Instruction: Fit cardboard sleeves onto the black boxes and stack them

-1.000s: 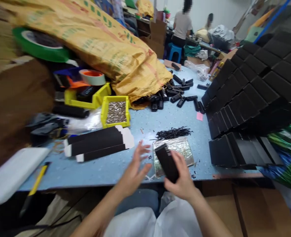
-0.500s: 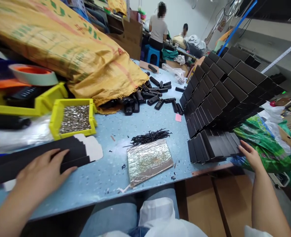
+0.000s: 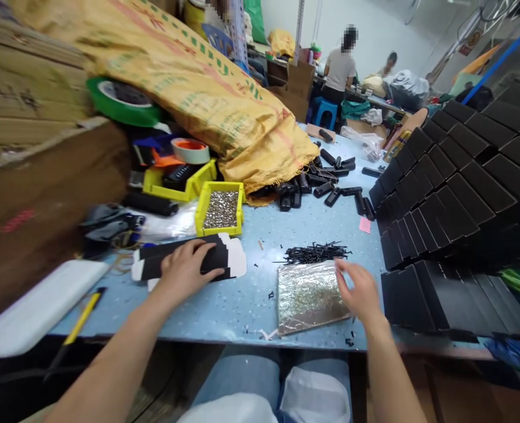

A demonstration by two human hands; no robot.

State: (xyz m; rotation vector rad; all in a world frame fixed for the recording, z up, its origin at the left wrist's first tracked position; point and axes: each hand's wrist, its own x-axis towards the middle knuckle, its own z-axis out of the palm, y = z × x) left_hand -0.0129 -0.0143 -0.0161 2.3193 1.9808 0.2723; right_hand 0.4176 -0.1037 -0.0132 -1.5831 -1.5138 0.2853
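My left hand (image 3: 188, 271) lies on a stack of flattened black cardboard boxes (image 3: 218, 254) with white end flaps, its thumb and fingers spread. My right hand (image 3: 360, 289) is over the right edge of a foil-wrapped block (image 3: 308, 296), fingers a little bent and thumb apart, with nothing visible in them. Whether it touches the foil I cannot tell. Just behind the block is a pile of thin black screws or pins (image 3: 315, 253). To the right stand folded black boxes (image 3: 453, 299) in a row, below a tall stack of black boxes (image 3: 458, 170).
A yellow bin (image 3: 220, 230) of small metal parts stands behind the flattened boxes. A yellow woven sack (image 3: 260, 123) and several black handheld pieces (image 3: 325, 188) lie farther back. At left are a yellow-handled cutter (image 3: 82, 317), tape rolls and a brown carton (image 3: 43, 217). People work in the background.
My right hand has left the row of black boxes and moved left to the foil-wrapped block. My left hand stays on the flattened boxes. The view has swung left.
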